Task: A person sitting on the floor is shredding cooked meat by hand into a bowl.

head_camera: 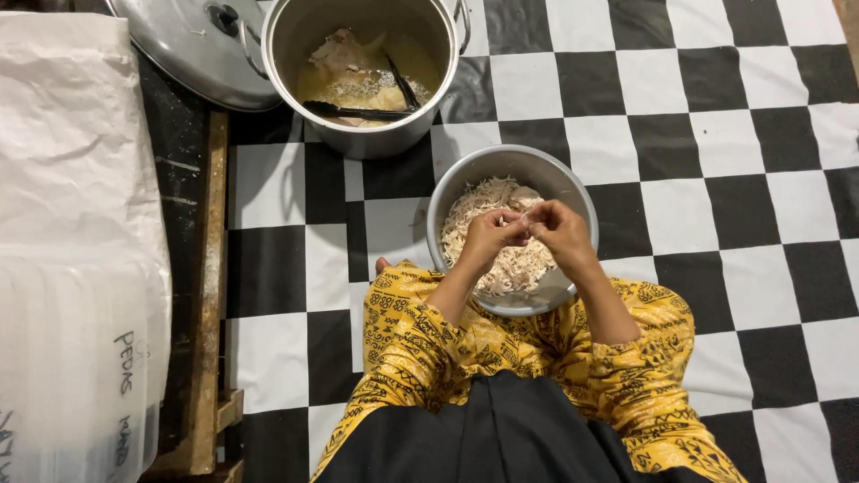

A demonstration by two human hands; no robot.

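Observation:
A steel bowl (573,183) of pale shredded meat (474,207) rests on the checkered floor in front of my knees. Above it my left hand (488,237) and my right hand (559,231) meet, fingertips pinched on one small piece of meat (526,217) between them. Beyond the bowl stands a large steel pot (367,139) holding broth, cooked meat pieces and black tongs (358,112). My yellow patterned sleeves and dark lap fill the lower middle of the view.
The pot's lid (192,54) leans beside it at the top left. A stack of clear plastic containers under white paper (72,233) sits at the left, beside a wooden plank (210,295). Black-and-white checkered covering (716,179) spreads to the right.

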